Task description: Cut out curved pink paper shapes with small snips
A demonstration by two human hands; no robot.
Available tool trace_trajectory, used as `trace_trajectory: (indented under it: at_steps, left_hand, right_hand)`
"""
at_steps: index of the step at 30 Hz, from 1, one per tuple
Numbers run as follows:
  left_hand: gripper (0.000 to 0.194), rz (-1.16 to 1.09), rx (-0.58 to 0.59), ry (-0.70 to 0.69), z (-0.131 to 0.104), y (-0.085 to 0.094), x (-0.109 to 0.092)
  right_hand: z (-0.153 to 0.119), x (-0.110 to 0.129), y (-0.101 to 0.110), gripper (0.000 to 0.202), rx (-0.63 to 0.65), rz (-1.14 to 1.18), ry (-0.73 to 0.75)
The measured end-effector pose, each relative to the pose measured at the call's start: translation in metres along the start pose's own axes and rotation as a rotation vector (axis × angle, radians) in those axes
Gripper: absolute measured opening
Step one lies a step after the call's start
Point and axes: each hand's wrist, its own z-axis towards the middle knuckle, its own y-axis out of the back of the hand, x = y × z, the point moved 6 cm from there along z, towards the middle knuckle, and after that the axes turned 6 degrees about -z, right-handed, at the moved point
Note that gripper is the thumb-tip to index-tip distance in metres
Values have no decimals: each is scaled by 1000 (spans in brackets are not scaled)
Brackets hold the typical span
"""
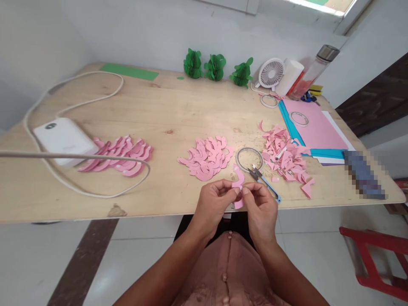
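Between my two hands, close to the table's front edge, is a curved pink paper cutout (237, 175) with a small white patch at its upper end. My left hand (214, 206) pinches its middle with thumb and forefinger. Right beside it, the thumb and forefinger of my right hand (262, 210) pinch the same spot; the fingertips nearly meet. Blue-handled thread snips (269, 185) lie just past my right fingers. Behind them rests a roll of narrow tape (249, 160). A heap of similar curved pink cutouts (207, 157) lies to the left of the roll.
Pink scraps (285, 153) spread at the right. More pink pieces (127, 155) lie by a white power bank (65, 138), with a white cable (105, 196) looping over. Green paper figures (214, 68), a small fan (271, 73) and a bottle (314, 70) stand along the back.
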Motion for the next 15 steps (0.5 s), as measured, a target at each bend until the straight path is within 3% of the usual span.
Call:
trace_trajectory:
  at_steps: [8,15]
  left_hand:
    - [10,4,44,8,0,0,-2]
    - [10,6,77,-3,-1,-2,-2]
  right_hand:
    - [4,-2,7,11,-54,-9,23]
    - [8,2,6,11,114,-71,48]
